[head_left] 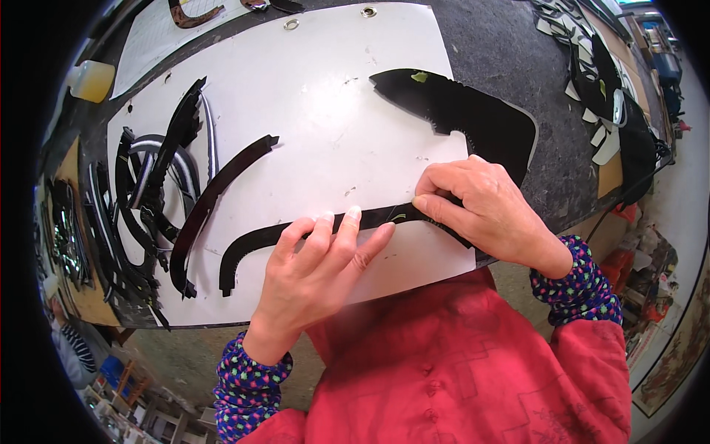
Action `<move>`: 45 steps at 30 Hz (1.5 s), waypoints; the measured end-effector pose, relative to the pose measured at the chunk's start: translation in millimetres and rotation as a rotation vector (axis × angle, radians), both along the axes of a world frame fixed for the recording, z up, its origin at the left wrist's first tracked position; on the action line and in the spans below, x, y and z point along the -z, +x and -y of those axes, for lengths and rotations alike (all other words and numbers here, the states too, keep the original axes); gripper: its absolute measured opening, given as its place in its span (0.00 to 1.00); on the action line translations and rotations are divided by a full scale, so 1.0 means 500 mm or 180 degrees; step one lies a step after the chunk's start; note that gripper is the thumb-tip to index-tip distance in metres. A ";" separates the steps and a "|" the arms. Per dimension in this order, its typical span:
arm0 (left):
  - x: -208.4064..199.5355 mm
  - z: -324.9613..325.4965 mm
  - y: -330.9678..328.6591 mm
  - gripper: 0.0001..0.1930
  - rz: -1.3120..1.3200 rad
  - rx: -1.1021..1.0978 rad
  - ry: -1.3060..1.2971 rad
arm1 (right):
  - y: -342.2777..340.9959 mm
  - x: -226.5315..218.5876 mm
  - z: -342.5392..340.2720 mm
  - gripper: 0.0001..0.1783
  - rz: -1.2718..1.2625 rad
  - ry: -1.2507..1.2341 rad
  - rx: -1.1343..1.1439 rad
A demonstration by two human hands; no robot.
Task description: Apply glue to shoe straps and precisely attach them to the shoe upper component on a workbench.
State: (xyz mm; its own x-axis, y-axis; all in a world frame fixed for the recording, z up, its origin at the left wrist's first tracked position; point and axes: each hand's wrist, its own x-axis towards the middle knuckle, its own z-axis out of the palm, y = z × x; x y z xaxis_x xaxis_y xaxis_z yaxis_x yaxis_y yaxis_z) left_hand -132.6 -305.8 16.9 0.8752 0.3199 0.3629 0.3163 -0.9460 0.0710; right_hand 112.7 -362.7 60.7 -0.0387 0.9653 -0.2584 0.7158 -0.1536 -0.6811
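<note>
A long black curved strip (pixel 262 238) with a notched edge lies along the near side of a white board (pixel 318 126). My left hand (pixel 307 274) rests on the strip's middle, fingertips spread and pressing it down. Thumb and forefinger of my right hand (pixel 492 214) are pinched together on the strip's right part, the other fingers curled. Some of that end is hidden beneath the right hand. Between the two hands, a thin greenish mark or thread shows on the strip. Beyond my right hand lies a broad black curved panel (pixel 481 111) with a small yellow-green patch.
More curved black strips (pixel 166 170) are heaped on the board's left, one lying apart (pixel 222 185). Black and white scraps (pixel 584 66) pile up at the far right. A container of yellowish liquid (pixel 94 81) stands at the far left. Metal eyelets (pixel 368 12) pierce the board's far edge.
</note>
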 end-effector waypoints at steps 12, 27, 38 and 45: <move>0.004 0.003 0.003 0.19 -0.0046 -0.0050 0.0142 | -0.001 0.009 0.000 0.09 0.0033 0.0377 -0.0029; -0.010 0.021 -0.001 0.18 -0.0016 -0.0180 -0.0350 | -0.004 0.013 0.009 0.09 0.0106 0.0187 0.0036; -0.017 0.024 -0.005 0.18 -0.0129 -0.0113 -0.0336 | -0.006 0.023 0.015 0.08 0.0075 0.0354 0.0057; -0.017 0.028 -0.008 0.18 -0.0173 -0.0154 -0.0301 | -0.010 0.025 0.017 0.07 0.0077 0.0425 0.0074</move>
